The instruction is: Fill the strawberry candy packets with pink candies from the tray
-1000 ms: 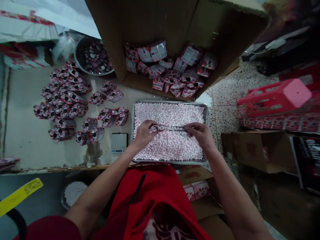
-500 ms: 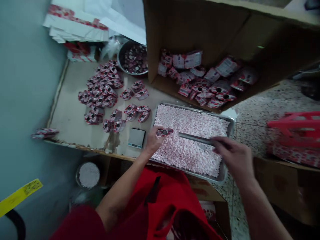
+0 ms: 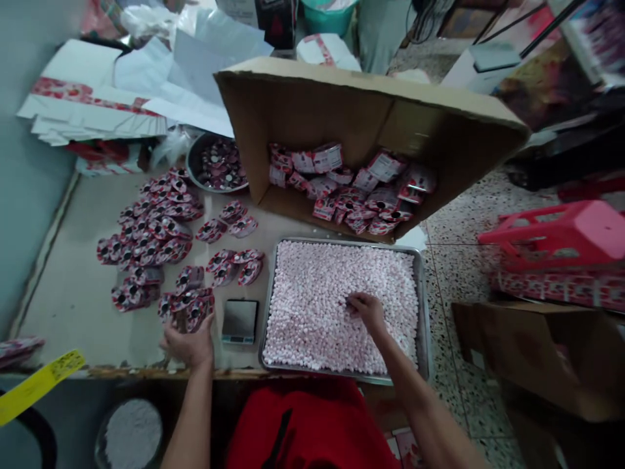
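Spanning the head view, a pale bench (image 3: 83,280) carries printed packets, a scale and a shallow metal tray (image 3: 424,312) filled with small whitish-pink pellets (image 3: 317,280). The left hand (image 3: 191,344) rests at the near edge of a packet cluster, its grip partly open, with fingers and thumb spread to either side of a red-and-white packet (image 3: 199,307); whether the packet is firmly held cannot be told. The right hand (image 3: 367,309) is over the middle of the tray, its grip drawn together at the fingertips on a dark implement (image 3: 348,301), most of which is hidden by the hand and the pellets.

Between the left hand and the tray lies a flat digital scale (image 3: 239,320), just beside the tray's left wall. Farther left, a large group of packets (image 3: 151,228) stands closely massed, with black round openings upward; smaller clusters (image 3: 235,266) stand between this group and the tray. Behind them is a metal bowl (image 3: 195,177) of small round pieces. Beyond the tray, a cardboard box (image 3: 327,117) opens toward the person, with further packets heaped inside. At far right, a red plastic stool (image 3: 561,228) lies tipped.
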The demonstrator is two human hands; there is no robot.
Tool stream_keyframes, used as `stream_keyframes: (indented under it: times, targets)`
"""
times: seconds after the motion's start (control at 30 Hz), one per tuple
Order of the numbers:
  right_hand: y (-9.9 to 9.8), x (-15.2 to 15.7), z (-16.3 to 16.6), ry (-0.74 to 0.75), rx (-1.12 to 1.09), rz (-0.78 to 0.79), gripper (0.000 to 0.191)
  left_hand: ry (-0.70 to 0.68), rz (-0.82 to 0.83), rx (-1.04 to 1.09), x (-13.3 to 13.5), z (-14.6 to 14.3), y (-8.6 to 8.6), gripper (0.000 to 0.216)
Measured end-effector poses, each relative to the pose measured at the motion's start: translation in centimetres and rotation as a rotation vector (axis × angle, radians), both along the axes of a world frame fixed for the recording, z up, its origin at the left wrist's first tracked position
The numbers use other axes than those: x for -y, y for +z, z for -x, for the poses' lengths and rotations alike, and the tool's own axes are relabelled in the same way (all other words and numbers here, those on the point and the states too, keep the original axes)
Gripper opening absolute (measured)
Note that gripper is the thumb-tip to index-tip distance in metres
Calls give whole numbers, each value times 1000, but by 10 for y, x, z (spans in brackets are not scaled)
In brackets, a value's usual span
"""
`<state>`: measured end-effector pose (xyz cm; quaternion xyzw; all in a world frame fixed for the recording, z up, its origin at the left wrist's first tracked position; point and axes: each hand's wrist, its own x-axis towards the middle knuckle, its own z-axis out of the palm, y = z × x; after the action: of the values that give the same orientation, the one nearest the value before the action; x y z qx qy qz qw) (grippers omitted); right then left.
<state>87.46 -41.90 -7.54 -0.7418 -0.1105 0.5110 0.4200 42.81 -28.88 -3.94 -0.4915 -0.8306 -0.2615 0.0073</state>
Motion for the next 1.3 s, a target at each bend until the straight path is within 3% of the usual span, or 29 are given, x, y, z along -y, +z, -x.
stream_keyframes:
  times: [0.07,0.17,0.23,0.33,0.43,0.5,0.6,0.73,0.83,0.93,1.07,1.17,1.3]
  targets:
    - [-2,-15,11,11,-54,-20,54,-231,-85,-129,-13,-48,22,61]
    - [7,-10,0,5,-107,-43,54,-919,-66,-91,-62,-161,45,16]
    - [20,0,-13,-17,-130,-58,51,-1266,34,-100,-109,-247,49,29]
    - [43,15,-27,-59,-184,-76,45,-1393,99,-141,-177,-354,40,45]
    - [69,25,-34,-92,-219,-90,43,-1447,117,-138,-217,-400,29,37]
    - [88,27,-38,-110,-223,-107,41,-1444,99,-128,-226,-396,29,34]
    - [118,23,-48,-152,-221,-144,38,-1372,107,-35,-209,-356,37,41]
    - [152,3,-62,-138,-184,-184,40,-1341,226,245,-145,-289,47,41]
    - [163,-17,-68,-76,-116,-181,43,-1334,257,387,-94,-260,54,40]
    - [165,-33,-67,18,-17,-164,41,-1340,266,301,-62,-249,65,44]
    - [177,-45,-49,173,232,-112,29,-1435,308,85,-47,-245,74,45]
    - [197,-56,-19,361,553,-73,20,-1462,338,14,-42,-242,71,47]
    - [220,-63,17,558,869,-105,23,-1457,361,97,-35,-240,58,47]
